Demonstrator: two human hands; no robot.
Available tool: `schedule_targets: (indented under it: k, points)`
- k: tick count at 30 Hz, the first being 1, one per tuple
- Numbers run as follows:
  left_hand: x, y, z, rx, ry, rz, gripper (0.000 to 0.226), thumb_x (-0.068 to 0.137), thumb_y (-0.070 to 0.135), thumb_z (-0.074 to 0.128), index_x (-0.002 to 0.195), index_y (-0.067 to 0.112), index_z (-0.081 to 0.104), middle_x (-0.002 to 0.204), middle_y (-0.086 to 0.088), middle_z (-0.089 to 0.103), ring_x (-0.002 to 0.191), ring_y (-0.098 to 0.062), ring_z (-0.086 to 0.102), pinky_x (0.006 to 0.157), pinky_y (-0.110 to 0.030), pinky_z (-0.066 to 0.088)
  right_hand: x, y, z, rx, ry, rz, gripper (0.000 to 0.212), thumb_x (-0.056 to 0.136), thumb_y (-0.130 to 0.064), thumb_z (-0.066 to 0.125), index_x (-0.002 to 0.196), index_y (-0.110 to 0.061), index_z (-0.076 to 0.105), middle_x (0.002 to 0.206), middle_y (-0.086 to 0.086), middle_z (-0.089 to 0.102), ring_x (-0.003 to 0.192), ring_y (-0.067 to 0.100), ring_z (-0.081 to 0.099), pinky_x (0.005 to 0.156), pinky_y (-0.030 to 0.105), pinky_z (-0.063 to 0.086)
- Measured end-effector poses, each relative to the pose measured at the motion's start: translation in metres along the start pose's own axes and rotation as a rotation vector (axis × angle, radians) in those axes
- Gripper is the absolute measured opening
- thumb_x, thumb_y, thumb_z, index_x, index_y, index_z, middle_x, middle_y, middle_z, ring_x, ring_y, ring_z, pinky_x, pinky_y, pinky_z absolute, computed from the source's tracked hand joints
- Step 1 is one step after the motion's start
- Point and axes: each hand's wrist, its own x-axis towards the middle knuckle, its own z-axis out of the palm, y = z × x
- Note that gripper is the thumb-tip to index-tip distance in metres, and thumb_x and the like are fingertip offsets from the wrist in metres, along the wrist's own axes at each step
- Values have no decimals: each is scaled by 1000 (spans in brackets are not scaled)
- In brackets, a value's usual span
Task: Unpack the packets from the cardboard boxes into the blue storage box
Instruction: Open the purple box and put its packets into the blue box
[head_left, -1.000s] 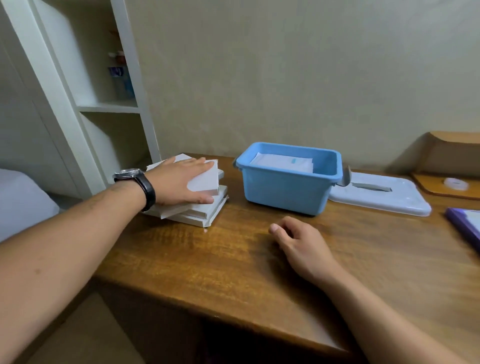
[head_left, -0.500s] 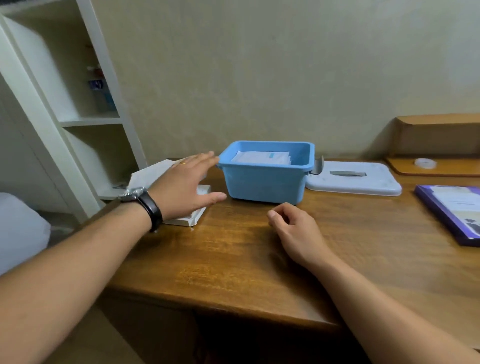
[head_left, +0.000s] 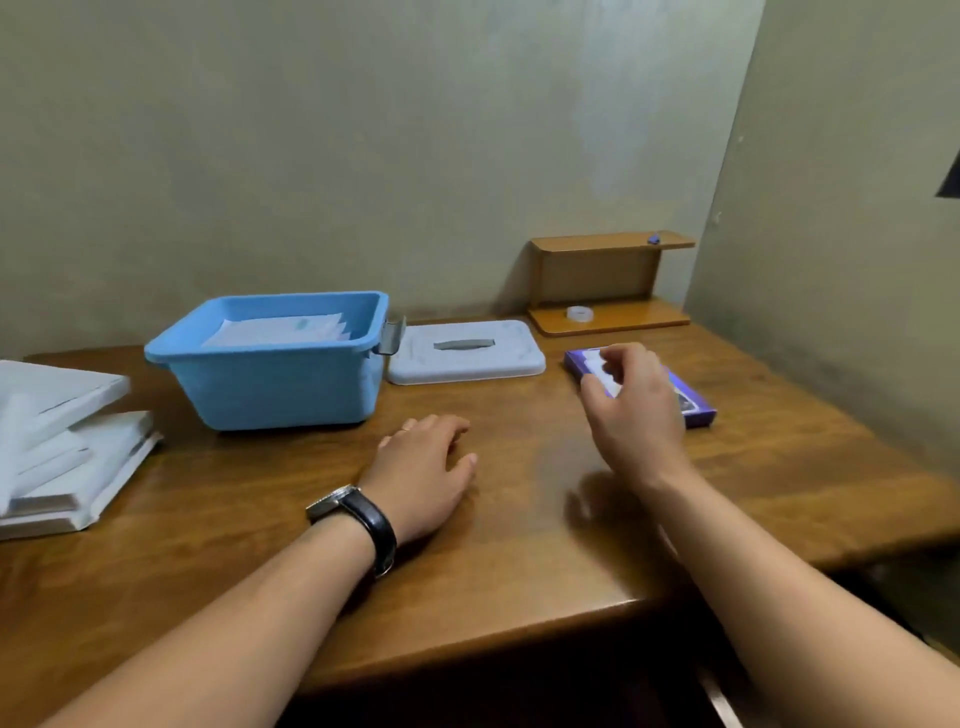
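The flat purple cardboard box (head_left: 695, 406) lies on the right of the brown wooden table (head_left: 519, 561), partly hidden under my right hand (head_left: 636, 402). That hand hovers over the box's near left end with the fingers half curled and loose, clasping nothing. It is blurred, so I cannot tell whether the fingertips touch the box.

To the left, past a white plastic lid (head_left: 467, 352), stands the blue plastic storage box (head_left: 270, 387) with white packets (head_left: 280, 330) lying inside.

My left hand (head_left: 423, 467) rests palm down on the table, just near and right of the blue storage box, fingers relaxed and holding nothing. A black-strapped wristwatch (head_left: 358, 519) is on that wrist.

A stack of white flattened boxes (head_left: 62, 452) sits at the far left edge.
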Motion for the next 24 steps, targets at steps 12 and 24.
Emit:
schedule_targets:
  k: [12,24]
  points:
    - [10,20,14,11,-41,-39,48,102,64,45,136,36,63,139,13,55,131,-18,45,110,-43,37,-3,51,-34,-474,-271,224,65,84,-83,57,121,-29,62,124,8,62,124,34,56,99,50,43]
    - [5,0,-4,-12,-112,-191,83,88,84,49,157,40,39,163,9,40,150,-24,34,119,-49,27,5,8,-16,-28,-353,74,21,104,-33,62,111,-19,76,107,-1,75,97,20,64,81,32,43]
